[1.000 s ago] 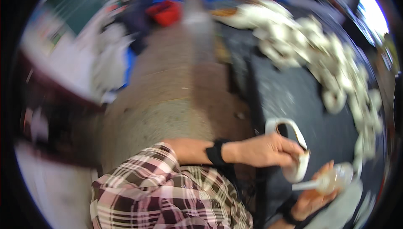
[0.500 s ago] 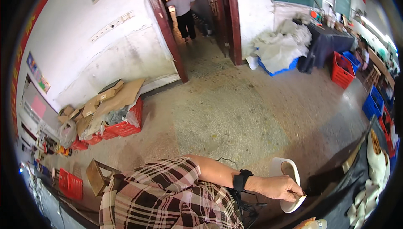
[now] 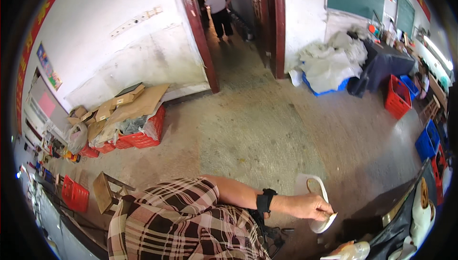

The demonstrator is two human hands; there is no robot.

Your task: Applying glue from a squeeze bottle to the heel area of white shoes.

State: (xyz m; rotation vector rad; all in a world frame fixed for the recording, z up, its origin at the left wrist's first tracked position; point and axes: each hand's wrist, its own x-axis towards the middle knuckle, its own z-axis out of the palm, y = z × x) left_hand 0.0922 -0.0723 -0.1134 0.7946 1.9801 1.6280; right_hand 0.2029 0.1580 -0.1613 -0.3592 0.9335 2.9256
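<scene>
My left hand (image 3: 312, 207), with a black band on its wrist, reaches out to the right from a plaid sleeve. Its fingers pinch the lower edge of a white curved piece (image 3: 324, 189) that looks like a shoe upper with an open middle. The piece hangs tilted above the floor. At the lower edge, only a small part of my right hand (image 3: 341, 248) shows. It is closed against a glossy pale object (image 3: 355, 251), whose kind I cannot make out. Whitish shoe-like pieces (image 3: 421, 219) lie close by, on a dark-covered bench at the right.
A wooden stool (image 3: 106, 191) and a red crate (image 3: 75, 194) stand at the left. Red crates topped with cardboard (image 3: 138, 102) line the wall. White sheeting (image 3: 334, 62) fills a blue crate. A person (image 3: 218, 12) stands beyond the doorway. Dark cables hang below my left wrist.
My view has shifted slightly, and the room appears farther right. My left hand and the white piece sit a little farther left. More of the pale object by my right hand shows.
</scene>
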